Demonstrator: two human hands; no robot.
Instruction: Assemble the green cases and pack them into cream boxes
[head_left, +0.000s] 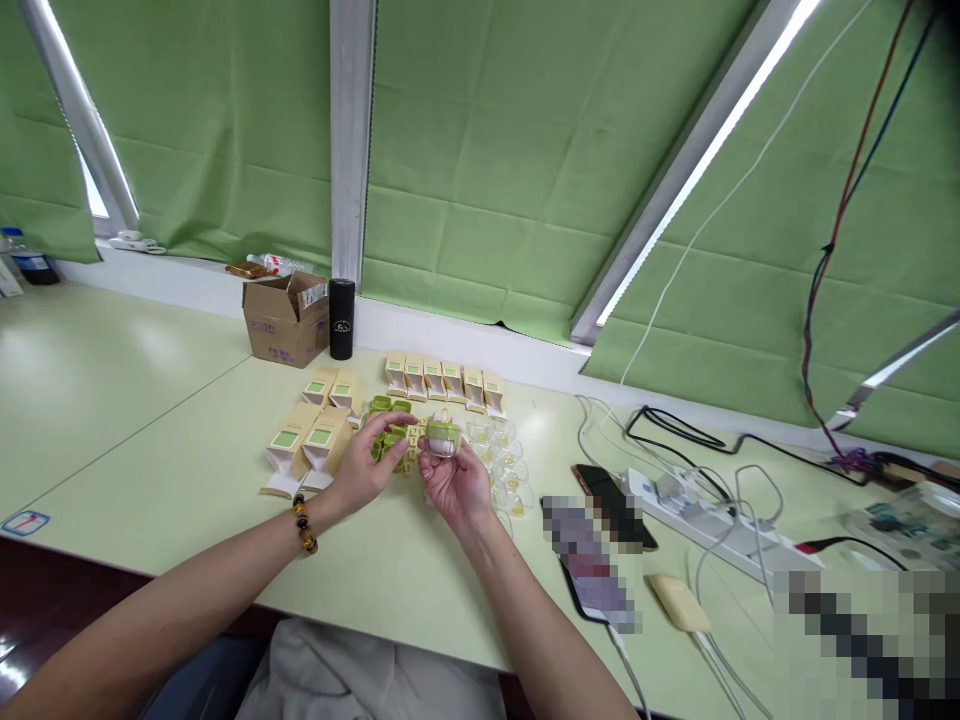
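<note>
our right hand grasps a small green-capped jar at its fingertips over the table, and our left hand, just at its 9 o'clock, pinches a green piece. we judge this a fitting step, which calls for squaring both parts. 6 folded cartons stand beyond at 12 o'clock.

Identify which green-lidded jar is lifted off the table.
The green-lidded jar held in the right hand; the other green jars rest on the table beside the left hand.
</note>
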